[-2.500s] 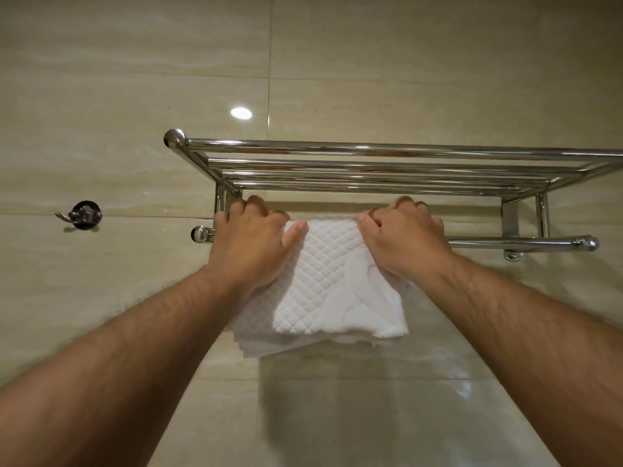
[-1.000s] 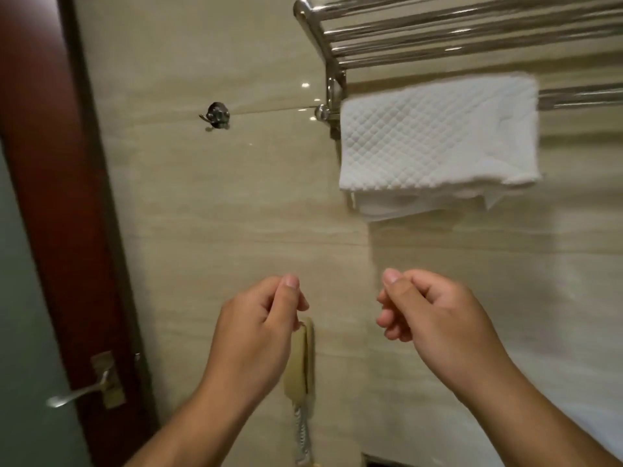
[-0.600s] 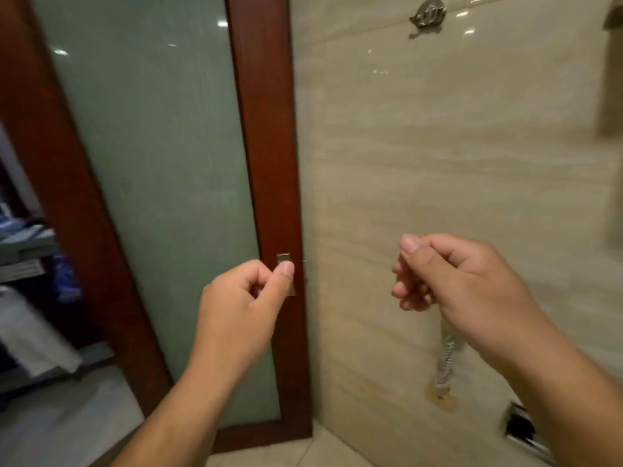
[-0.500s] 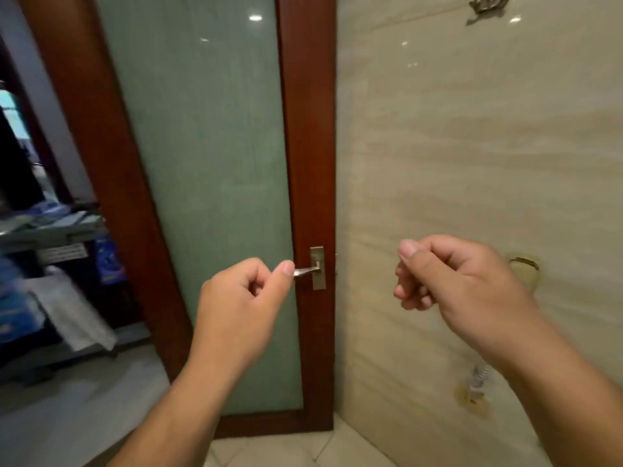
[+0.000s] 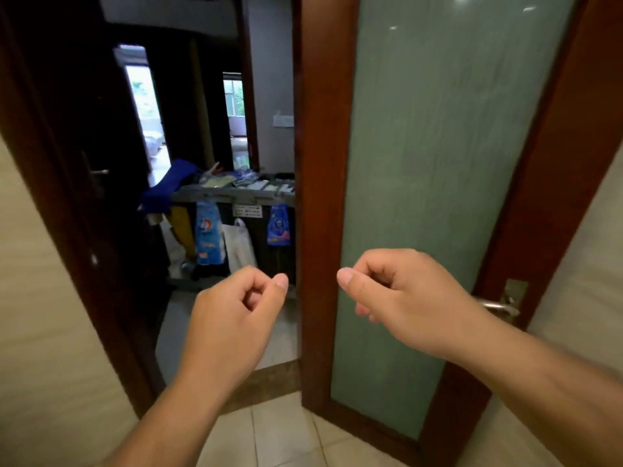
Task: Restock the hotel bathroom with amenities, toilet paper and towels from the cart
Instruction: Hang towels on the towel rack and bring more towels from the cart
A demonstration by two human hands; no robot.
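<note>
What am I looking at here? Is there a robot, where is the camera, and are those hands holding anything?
There is no robot here. These are a person's two bare hands, filmed by one wide-angle camera worn on the head, looking forward and down. The left hand and right hand are loosely curled and hold nothing. Ahead stands an open door with frosted glass and a metal handle. Through the doorway is the housekeeping cart. Its top tray holds small supplies too blurred to name. Blue packets and a white plastic bag hang below the tray.
</note>
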